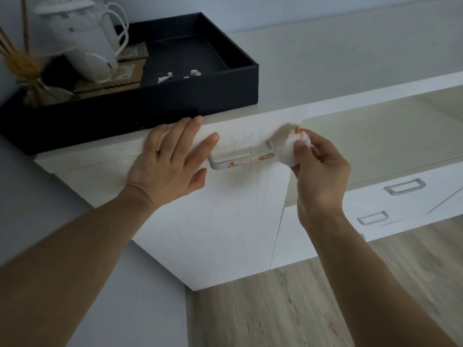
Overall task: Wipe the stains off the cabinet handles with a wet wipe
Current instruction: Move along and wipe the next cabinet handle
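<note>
- A black tray [175, 98] sits on the worktop [325, 58] at the far left, holding white jugs [82, 41] and a few small white scraps [165, 77].
- The left hand [172, 161] lies flat on the white cabinet front [213, 221], fingers straight and spread, their tips at its top edge, just left of the handle.
- The handle [240, 162] lies between the two hands, with orange-red stains along its bar.
- The wet wipe [292, 151], bunched and marked orange at the top, touches the handle's right end.
- The right hand [320, 174] has its fingers curled and clamped on the wipe.
- Further right, two grey drawer handles [404, 186] show on a lower unit.
</note>
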